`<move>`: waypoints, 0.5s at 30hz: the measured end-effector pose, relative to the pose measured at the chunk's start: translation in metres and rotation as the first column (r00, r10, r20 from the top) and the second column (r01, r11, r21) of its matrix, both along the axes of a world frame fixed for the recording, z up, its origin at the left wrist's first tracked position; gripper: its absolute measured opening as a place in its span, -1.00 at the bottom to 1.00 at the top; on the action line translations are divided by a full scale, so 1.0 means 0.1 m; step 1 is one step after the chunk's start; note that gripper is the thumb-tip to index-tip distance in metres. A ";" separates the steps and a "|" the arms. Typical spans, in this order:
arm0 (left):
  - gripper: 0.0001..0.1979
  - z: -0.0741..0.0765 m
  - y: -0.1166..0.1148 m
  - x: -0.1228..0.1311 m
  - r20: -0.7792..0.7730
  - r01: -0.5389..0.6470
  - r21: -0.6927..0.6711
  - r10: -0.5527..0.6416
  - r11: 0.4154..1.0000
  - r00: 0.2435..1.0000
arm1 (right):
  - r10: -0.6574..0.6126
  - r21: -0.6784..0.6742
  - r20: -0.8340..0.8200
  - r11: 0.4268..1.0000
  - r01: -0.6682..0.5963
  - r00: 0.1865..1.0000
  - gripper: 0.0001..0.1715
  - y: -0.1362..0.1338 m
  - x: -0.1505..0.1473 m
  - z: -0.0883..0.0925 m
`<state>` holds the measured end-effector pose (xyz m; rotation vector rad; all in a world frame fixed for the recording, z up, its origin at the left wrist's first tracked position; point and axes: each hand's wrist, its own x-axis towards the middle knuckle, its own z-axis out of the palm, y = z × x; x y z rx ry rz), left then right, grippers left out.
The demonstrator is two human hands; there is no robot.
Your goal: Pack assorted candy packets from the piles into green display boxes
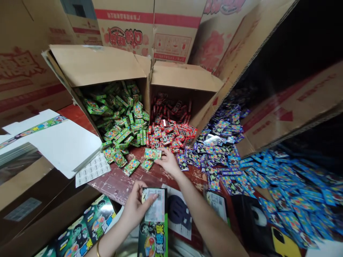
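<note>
My left hand is closed around a tall, dark green printed candy box, its thumb lying over the pale label panel at the top. Farther out, my right hand pinches a small green candy packet by its right end. Just below that packet lies another green packet on the worn red table. Loose green packets spill from an open carton behind, and red packets pour out of the carton beside it.
Purple packets and blue packets heap up at the right by a large tilted carton. Flat white card sheets and a sticker sheet lie left. Printed boxes stand lower left; a black-and-yellow item sits lower right.
</note>
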<state>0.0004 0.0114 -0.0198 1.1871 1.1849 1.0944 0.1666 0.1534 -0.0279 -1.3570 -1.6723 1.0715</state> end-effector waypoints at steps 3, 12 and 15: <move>-0.71 0.05 0.03 0.14 -0.073 0.116 0.007 -0.115 0.993 0.991 | 0.033 -0.014 -0.110 0.999 -0.035 0.993 -0.56 -0.14 0.51 0.39; -0.60 0.15 -0.01 0.43 0.003 0.295 -0.023 -0.295 0.955 0.955 | 0.444 -0.065 -0.091 0.890 -0.451 0.891 -0.78 -0.50 0.61 1.18; -0.55 0.12 -0.02 0.44 0.046 0.269 -0.054 -0.266 0.962 0.963 | 0.419 -0.073 -0.131 0.900 -0.430 0.899 -0.72 -0.59 0.57 0.86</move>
